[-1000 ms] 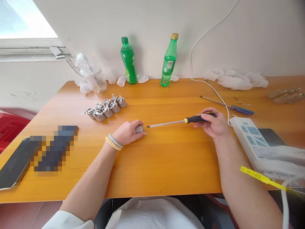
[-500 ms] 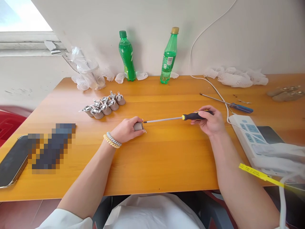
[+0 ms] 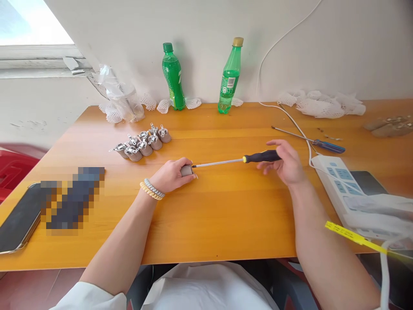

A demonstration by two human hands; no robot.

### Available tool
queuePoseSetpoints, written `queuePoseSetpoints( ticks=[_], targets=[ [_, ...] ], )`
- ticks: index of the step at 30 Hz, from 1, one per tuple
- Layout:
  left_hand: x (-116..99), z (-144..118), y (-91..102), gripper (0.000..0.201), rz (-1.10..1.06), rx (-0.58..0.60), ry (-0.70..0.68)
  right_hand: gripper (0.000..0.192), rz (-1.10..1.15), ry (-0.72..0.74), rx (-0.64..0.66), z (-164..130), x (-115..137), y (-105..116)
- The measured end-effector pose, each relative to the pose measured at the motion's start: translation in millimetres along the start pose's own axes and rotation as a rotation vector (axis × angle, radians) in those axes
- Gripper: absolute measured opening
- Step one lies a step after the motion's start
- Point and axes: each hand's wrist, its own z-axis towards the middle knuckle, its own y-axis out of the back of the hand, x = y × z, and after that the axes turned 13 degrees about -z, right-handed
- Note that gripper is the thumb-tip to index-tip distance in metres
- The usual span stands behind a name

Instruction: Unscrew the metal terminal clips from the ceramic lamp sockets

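My left hand (image 3: 171, 175) is closed around a small grey-brown cylindrical part (image 3: 186, 170), its thumb and index finger on either side and its open end facing right. A screwdriver (image 3: 262, 156) with a black and yellow handle lies nearly level, its tip at the metal piece on that end. My right hand (image 3: 288, 163) keeps the handle's rear end against its palm, with loosened fingers spread above and below it. Similar grey-brown parts with metal strips (image 3: 145, 146) stand in a cluster beyond my left hand.
A second screwdriver (image 3: 327, 145) with a blue handle lies to the right, near a white power strip (image 3: 334, 172) and cable. Two green bottles (image 3: 173, 82) and white foam nets (image 3: 322, 105) line the wall. A phone (image 3: 21, 217) lies at the left.
My right hand has loosened and spread its fingers around the screwdriver handle. The screwdriver has shifted slightly left, its tip now up against the part. My left hand keeps its hold.
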Motion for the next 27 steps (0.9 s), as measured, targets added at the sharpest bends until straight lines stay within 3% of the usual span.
queuePoseSetpoints(
  ticks=[3, 5, 7, 9, 12, 14, 15, 18, 21, 23, 27],
  targets=[
    [-1.1, -0.1, 1.0, 0.039, 0.004, -0.002, 0.011, 0.042, -0.202, -0.073, -0.044, 0.9, -1.3, 6.0],
    [-1.5, 0.3, 0.7, 0.039, 0.006, 0.010, 0.011, 0.028, -0.087, 0.039, -0.035, 0.0, 0.0, 7.6],
    [-1.5, 0.7, -0.1, 0.040, 0.015, 0.022, 0.010, 0.039, 0.127, 0.152, 0.035, -0.7, 1.7, 6.5],
    [-1.2, 0.8, -0.8, 0.040, 0.031, 0.025, 0.011, 0.045, 0.216, 0.124, 0.122, 0.0, 2.0, 3.8],
    [-0.9, 0.5, -1.6, 0.040, 0.051, 0.027, 0.012, 0.033, 0.055, -0.029, -0.008, 3.0, -0.3, 0.7],
    [-1.5, 0.3, -2.3, 0.040, 0.057, 0.033, 0.011, 0.028, 0.008, 0.003, -0.101, 3.8, -1.0, 1.0],
    [-2.1, 0.3, -2.8, 0.040, 0.061, 0.038, 0.008, 0.027, 0.048, 0.050, -0.076, 3.7, -0.9, 1.7],
    [-3.5, 0.7, -4.4, 0.039, 0.078, 0.058, -0.002, 0.048, 0.198, 0.078, 0.104, 3.2, 0.1, 3.7],
    [-2.9, 1.3, -5.5, 0.038, 0.098, 0.067, 0.002, 0.035, 0.087, -0.033, -0.031, 4.5, -1.0, 3.4],
    [-1.5, 1.4, -6.0, 0.039, 0.111, 0.057, 0.011, 0.029, 0.063, -0.019, -0.082, 5.1, -1.7, 3.0],
    [0.0, 1.9, -7.6, 0.043, 0.138, 0.039, 0.014, 0.051, 0.233, -0.006, 0.148, 3.8, -0.3, 2.7]
  ],
)
